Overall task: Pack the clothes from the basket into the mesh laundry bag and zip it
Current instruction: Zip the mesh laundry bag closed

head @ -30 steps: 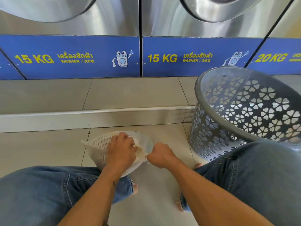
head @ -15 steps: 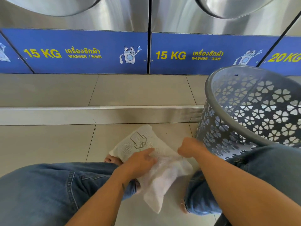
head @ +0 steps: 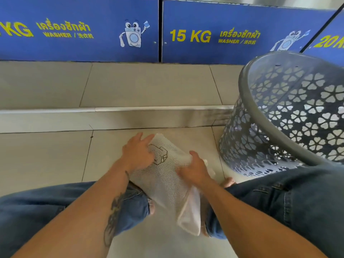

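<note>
A white mesh laundry bag (head: 163,179) with a small printed drawing lies on the floor tiles between my knees. My left hand (head: 136,152) lies on its upper left part with the fingers spread flat. My right hand (head: 195,169) grips the bag's right edge, fingers curled into the mesh. A white piece of cloth (head: 191,218) hangs out of the bag's near end. The grey plastic basket (head: 247,101) with flower-shaped holes stands tilted at the right, beside my right knee; I see no clothes in the visible part of it.
Blue washer panels (head: 83,30) marked 15 KG and 20 KG run along the back, above a tiled step with a metal edge (head: 130,109). My jeans-clad legs (head: 290,202) frame the bag on both sides, and bare toes show near it.
The bag went from bunched under both hands to spread out flat. My left hand moved up onto its upper part, and my right hand came back from near the basket to the bag's right edge.
</note>
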`<state>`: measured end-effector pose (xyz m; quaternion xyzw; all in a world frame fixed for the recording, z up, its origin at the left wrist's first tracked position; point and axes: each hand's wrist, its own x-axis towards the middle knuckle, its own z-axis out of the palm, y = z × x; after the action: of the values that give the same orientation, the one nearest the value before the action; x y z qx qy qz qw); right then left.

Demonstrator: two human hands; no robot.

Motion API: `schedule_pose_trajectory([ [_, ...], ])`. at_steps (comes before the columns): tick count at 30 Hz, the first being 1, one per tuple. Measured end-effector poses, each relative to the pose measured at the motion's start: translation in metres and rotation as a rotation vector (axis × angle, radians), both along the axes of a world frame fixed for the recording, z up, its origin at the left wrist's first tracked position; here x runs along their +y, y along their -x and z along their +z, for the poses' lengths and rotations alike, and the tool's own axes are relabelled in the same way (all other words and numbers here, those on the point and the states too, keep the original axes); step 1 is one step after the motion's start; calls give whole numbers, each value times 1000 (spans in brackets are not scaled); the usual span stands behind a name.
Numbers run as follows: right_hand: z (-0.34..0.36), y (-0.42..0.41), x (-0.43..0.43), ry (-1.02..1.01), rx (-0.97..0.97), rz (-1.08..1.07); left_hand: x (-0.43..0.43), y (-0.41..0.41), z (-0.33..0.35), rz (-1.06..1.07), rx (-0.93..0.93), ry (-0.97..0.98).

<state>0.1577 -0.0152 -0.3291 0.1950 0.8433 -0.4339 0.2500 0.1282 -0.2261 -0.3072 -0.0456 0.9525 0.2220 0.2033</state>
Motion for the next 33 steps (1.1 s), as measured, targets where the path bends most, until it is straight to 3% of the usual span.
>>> schedule_pose_trajectory([
  [3, 11, 43, -7, 92, 245, -99, -9, 11, -11, 146, -66, -20],
  [5, 10, 59, -7, 48, 287, -126, -13, 13, -22, 231, -111, -39],
  [9, -19, 60, 6, -90, -7, -41, -6, 4, -42, 321, -189, -214],
  [13, -39, 42, 17, 259, -210, -163, -1, 1, -37, 354, -253, -350],
  [17, -35, 28, 22, 339, -195, -155, 1, -4, -28, 315, -258, -424],
  [21, 1, 12, 17, 379, -122, -50, 11, -19, 3, 259, -200, -488],
  [25, 40, -11, 13, 254, 41, 16, 10, -33, 37, 256, -129, -564],
  [33, 161, 5, -16, 218, 437, 73, -10, -46, 165, 249, 319, -615],
])
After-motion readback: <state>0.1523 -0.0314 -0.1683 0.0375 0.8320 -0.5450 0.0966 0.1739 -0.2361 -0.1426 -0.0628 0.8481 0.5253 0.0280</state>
